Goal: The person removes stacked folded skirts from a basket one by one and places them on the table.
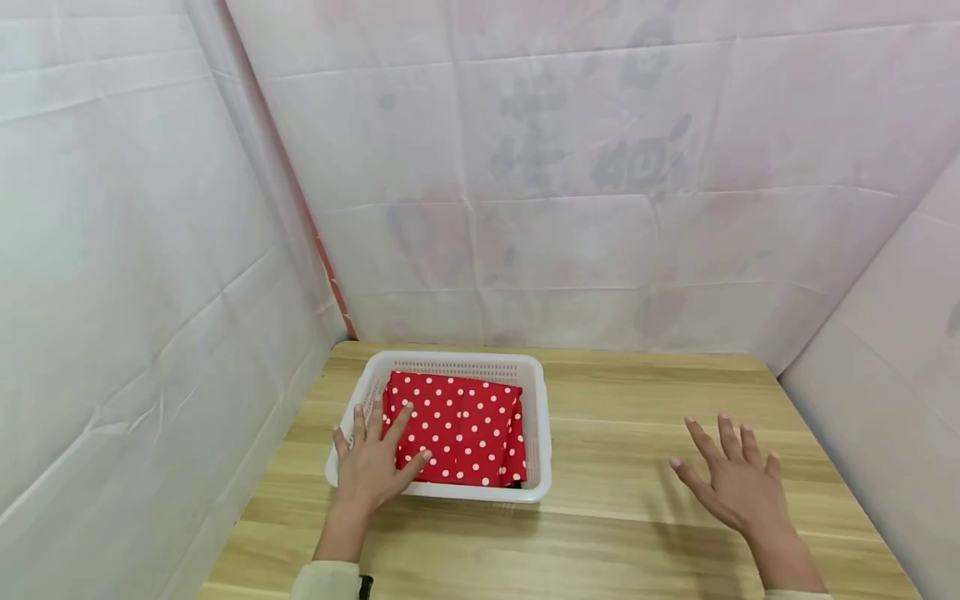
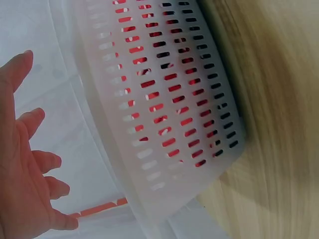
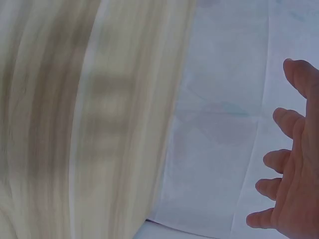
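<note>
A white plastic basket (image 1: 542, 467) with slotted walls stands on the wooden table, left of the middle. Folded inside it lies a red cloth with white dots (image 1: 457, 429). My left hand (image 1: 369, 467) hovers over the basket's near left corner with its fingers spread, overlapping the cloth in the head view. In the left wrist view that hand (image 2: 25, 164) is beside and above the basket's slotted wall (image 2: 164, 99), holding nothing. Over the right part of the table my right hand (image 1: 746, 487) is spread out, its shadow on the wood below; the right wrist view shows its fingers (image 3: 279, 162) apart around nothing.
The wooden table (image 1: 615, 550) has light sheets hanging round it: a left sheet (image 1: 150, 292), a back sheet (image 1: 562, 250) with faint prints, and a right sheet (image 1: 900, 350). A red strip (image 1: 330, 275) runs down the back left corner.
</note>
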`<state>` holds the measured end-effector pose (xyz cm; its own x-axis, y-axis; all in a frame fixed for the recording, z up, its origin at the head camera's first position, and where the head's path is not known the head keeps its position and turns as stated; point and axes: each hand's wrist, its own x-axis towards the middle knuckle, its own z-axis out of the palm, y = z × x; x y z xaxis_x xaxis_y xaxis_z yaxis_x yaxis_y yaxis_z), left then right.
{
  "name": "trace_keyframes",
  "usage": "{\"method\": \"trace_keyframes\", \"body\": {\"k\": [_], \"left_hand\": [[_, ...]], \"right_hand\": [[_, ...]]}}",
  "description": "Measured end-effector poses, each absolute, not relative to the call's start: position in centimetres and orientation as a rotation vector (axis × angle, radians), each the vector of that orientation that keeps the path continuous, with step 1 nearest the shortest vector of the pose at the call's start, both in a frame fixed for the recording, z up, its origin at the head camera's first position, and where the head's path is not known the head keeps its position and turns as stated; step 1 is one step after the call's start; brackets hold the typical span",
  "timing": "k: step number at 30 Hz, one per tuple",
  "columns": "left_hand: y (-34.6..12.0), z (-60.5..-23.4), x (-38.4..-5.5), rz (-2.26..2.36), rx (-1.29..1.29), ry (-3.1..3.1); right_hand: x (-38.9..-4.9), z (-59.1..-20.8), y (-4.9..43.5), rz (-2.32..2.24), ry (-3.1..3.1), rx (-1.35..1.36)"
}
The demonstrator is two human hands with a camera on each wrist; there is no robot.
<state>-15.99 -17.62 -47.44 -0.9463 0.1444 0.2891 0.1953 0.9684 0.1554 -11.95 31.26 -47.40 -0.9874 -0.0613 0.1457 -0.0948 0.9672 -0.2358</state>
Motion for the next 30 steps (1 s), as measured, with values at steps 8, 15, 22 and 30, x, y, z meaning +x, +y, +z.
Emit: {"method": "trace_keyframes", "body": {"k": [8, 15, 22, 30], "left_hand": [[-18.0, -46.9, -16.0, -0.536, -0.272, -2.807], [-18.0, -47.3, -15.7, -1.361, -0.303, -2.479], [-16.7, -45.3, -14.0, -1.652, -0.283, -2.380], [-17.0, -45.7, -14.3, -1.704, -0.215, -2.406]], "right_hand": [[-11.8, -46.9, 30.8, 0.645, -2.950, 0.209], [-11.7, -47.3, 30.8, 1.607, -2.627, 0.344], [-11.8, -47.6, 30.7, 2.062, -2.300, 0.495], [-12.0, -47.3, 29.4, 2.069, -2.289, 0.516]]}}
